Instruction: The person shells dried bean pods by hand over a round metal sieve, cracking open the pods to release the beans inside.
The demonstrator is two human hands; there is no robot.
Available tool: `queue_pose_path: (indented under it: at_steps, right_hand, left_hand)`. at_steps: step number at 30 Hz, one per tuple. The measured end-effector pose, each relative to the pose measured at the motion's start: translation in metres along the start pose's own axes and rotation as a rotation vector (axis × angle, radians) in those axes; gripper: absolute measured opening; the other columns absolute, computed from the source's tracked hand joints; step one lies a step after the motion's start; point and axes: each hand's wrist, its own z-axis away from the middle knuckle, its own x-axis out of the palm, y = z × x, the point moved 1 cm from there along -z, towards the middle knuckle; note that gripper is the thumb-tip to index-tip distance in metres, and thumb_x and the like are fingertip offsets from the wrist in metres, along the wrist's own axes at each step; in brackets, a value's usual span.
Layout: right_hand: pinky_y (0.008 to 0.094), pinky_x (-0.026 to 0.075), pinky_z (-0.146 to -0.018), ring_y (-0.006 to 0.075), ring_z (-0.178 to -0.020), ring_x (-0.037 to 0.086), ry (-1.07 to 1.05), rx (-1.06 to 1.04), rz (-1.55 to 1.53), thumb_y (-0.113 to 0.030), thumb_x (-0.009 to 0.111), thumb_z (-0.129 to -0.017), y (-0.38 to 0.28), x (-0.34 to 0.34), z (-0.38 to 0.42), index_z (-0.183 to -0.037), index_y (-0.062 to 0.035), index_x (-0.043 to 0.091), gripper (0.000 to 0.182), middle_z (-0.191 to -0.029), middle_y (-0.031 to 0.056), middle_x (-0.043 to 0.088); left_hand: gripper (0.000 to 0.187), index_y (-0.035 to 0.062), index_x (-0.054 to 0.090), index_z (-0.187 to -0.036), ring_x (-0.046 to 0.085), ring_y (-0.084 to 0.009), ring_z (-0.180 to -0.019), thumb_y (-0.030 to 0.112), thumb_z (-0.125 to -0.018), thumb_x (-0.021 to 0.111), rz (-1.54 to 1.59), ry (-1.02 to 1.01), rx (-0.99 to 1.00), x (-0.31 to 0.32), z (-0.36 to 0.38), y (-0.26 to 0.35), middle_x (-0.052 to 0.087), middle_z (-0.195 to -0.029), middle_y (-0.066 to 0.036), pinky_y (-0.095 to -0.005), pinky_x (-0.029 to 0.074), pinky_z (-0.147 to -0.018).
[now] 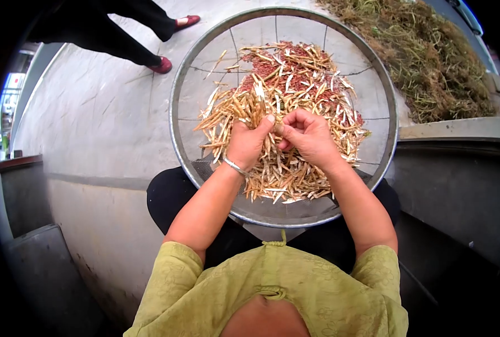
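Note:
A large round sieve (184, 163) with a metal rim and mesh bottom rests on my lap. Dry tan pods (283, 174) are heaped in it, with red beans (267, 66) showing among them toward the far side. My left hand (246, 141), with a silver bangle at the wrist, is closed around a bunch of dry pods that stick up past its fingers. Beside it, my right hand (307, 135) has thumb and fingertips pinched together at the edge of that bunch, on what looks like a pod. Both hands are just above the heap, nearly touching.
Another person's legs (132, 36) in black trousers and red shoes stand at the upper left on the grey concrete floor (104, 123). Dried plants (424, 62) are piled at the upper right. A low ledge (457, 128) runs along the right side.

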Motion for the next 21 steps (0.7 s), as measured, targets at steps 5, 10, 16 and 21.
queue_pose_path:
  at_steps: [5, 10, 16, 21]
  right_hand:
    - [0.0201, 0.049, -0.049, 0.0094, -0.060, 0.062, 0.064, -0.064, 0.098, -0.007, 0.057, -0.085, 0.003, -0.001, 0.000, -0.083, 0.0004, 0.055, 0.008, -0.072, 0.0036, 0.060]
    - [0.0223, 0.049, -0.052, 0.0115, -0.062, 0.062, 0.156, -0.198, 0.181, -0.006, 0.053, -0.087, 0.007, 0.006, 0.000, -0.086, 0.0029, 0.054, 0.009, -0.071, 0.0064, 0.059]
    - [0.0245, 0.046, -0.061, 0.0108, -0.070, 0.056, 0.215, -0.460, 0.474, -0.005, 0.049, -0.085, 0.016, 0.009, -0.006, -0.107, 0.0033, 0.053, 0.024, -0.081, 0.0078, 0.058]
    - [0.0220, 0.045, -0.068, 0.0072, -0.079, 0.051, -0.012, -0.329, 0.064, -0.016, 0.058, -0.083, 0.017, 0.025, 0.006, -0.122, 0.0050, 0.039, 0.048, -0.093, 0.0061, 0.055]
  left_hand:
    - [0.016, 0.0007, 0.061, -0.093, 0.056, -0.0084, -0.071, 0.013, -0.083, 0.063, -0.087, -0.048, 0.054, 0.005, 0.001, 0.000, 0.063, -0.082, -0.001, -0.0242, 0.047, -0.065]
    - [0.013, 0.0016, 0.060, -0.095, 0.057, -0.0079, -0.074, 0.008, -0.083, 0.061, -0.021, -0.046, -0.013, 0.007, 0.000, 0.000, 0.063, -0.085, -0.001, -0.0229, 0.048, -0.066]
    - [0.023, 0.0056, 0.053, -0.104, 0.056, -0.0067, -0.074, 0.006, -0.083, 0.061, -0.264, -0.046, 0.099, 0.006, 0.000, -0.004, 0.061, -0.087, 0.000, -0.0218, 0.048, -0.065]
    - [0.037, 0.0077, 0.042, -0.115, 0.057, -0.0120, -0.072, 0.008, -0.082, 0.059, -0.275, -0.141, 0.194, 0.005, -0.004, -0.010, 0.059, -0.083, -0.003, -0.0253, 0.047, -0.062]
